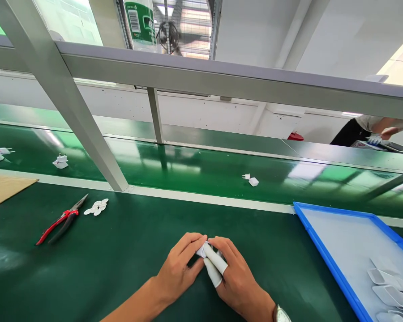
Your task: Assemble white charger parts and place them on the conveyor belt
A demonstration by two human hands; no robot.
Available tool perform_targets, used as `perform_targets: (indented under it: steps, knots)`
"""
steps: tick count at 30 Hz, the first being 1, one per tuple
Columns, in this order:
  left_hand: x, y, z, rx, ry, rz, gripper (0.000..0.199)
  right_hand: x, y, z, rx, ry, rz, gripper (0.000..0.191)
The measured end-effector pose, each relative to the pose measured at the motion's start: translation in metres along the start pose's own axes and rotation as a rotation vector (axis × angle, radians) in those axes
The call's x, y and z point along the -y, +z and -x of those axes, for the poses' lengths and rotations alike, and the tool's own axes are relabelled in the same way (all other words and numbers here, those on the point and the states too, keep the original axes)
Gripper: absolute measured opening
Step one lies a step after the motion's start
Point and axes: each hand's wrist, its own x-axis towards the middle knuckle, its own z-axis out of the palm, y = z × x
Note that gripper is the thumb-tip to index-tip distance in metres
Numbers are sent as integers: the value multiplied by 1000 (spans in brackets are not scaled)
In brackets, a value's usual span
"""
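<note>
Close together over the green mat, my left hand (179,268) and my right hand (237,277) are both closed on a small white plastic piece (202,250). Fingers hide most of it, so its full shape cannot be made out. White finger cots cover two fingertips of my right hand, and a watch (282,314) is on that wrist. To the left lie long-nose pliers (63,220) with one red and one black handle, beside a small group of flat white pieces (96,207).
A blue-rimmed tray (332,268) with several white plastic shells (391,286) stands at right. Beyond a pale edge strip, white plug parts (60,161) lie on a green belt. A slanted metal post (70,103) rises at left; cardboard (6,190) lies nearby. Another person (366,129) works far right.
</note>
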Motion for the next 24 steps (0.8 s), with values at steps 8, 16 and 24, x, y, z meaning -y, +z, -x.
perform_targets:
  steps: [8, 16, 24]
  knots:
    - [2, 0, 2, 31, -71, 12, 36, -5, 3, 2, -77, 26, -40, 44]
    - [12, -4, 6, 58, 51, -65, 31, -10, 8, 7, 9, -77, 152, 47]
    - [15, -9, 4, 80, 44, -164, 23, -16, 7, 2, 59, -186, 298, 30]
